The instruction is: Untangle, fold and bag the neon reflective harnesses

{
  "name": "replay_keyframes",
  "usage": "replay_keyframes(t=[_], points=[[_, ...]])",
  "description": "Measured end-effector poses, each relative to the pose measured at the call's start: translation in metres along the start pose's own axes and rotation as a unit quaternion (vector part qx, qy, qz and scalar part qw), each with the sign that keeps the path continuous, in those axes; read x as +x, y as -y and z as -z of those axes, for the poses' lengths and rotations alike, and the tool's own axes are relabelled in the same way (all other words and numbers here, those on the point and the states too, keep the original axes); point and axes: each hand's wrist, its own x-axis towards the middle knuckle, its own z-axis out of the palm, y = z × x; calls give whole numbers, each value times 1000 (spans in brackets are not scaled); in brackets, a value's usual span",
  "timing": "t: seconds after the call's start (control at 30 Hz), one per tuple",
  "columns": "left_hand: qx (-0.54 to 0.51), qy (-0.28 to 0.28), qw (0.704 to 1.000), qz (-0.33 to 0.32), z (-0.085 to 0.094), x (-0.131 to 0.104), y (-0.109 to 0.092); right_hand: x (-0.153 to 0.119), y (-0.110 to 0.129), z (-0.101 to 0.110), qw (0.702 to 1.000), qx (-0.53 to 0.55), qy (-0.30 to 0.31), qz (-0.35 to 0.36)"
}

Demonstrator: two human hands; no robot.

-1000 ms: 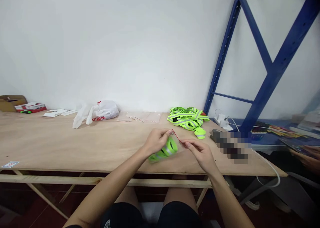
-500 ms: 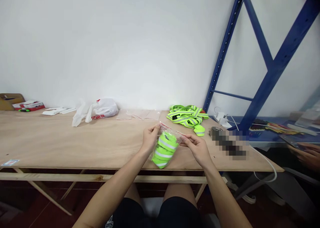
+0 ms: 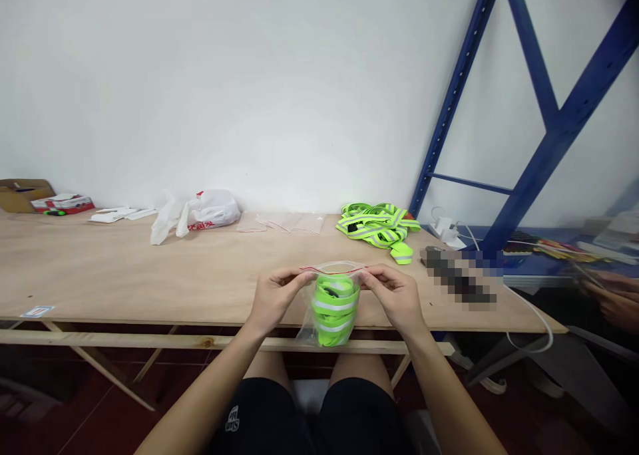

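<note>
Between my hands hangs a clear zip-lock bag (image 3: 305,328) with a red line along its top. Inside it is a folded, neon-green reflective strap (image 3: 333,312) with silver bands and a small black piece near the top. My left hand (image 3: 274,295) pinches the bag's upper left corner between thumb and fingers. At the upper right corner my right hand (image 3: 394,292) pinches it the same way. The bag's mouth bows apart in the middle. Its lower end hangs at the table's front edge, above my lap.
Beyond my hands on the wooden table (image 3: 200,275) lie a heap of green reflective straps (image 3: 377,223), flat clear bags (image 3: 304,222) and a white plastic bag (image 3: 214,209). A blue metal frame (image 3: 454,96) rises at right. Another person's hand (image 3: 612,299) shows at the far right.
The bag has moved closer to me and turned from tilted to nearly upright, its mouth now level and bowed apart. My left hand has shifted left and down. The view has swung slightly.
</note>
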Motion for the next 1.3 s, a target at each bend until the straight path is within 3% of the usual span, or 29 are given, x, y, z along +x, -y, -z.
replay_keyframes(t=[0.3, 0.57, 0.8, 0.97, 1.3], points=[[-22, -11, 999, 38, 16, -13, -10, -8, 14, -2, 998, 4, 54, -10], [59, 66, 996, 17, 39, -18, -24, -13, 22, -7, 998, -16, 60, 18], [78, 42, 996, -26, 31, -24, -36, -18, 29, -10, 996, -43, 80, 12], [51, 38, 998, -2, 27, -28, -39, -19, 28, -13, 992, -22, 126, 1], [71, 151, 983, 81, 29, -28, -47, -23, 33, -14, 988, -85, 106, 72]])
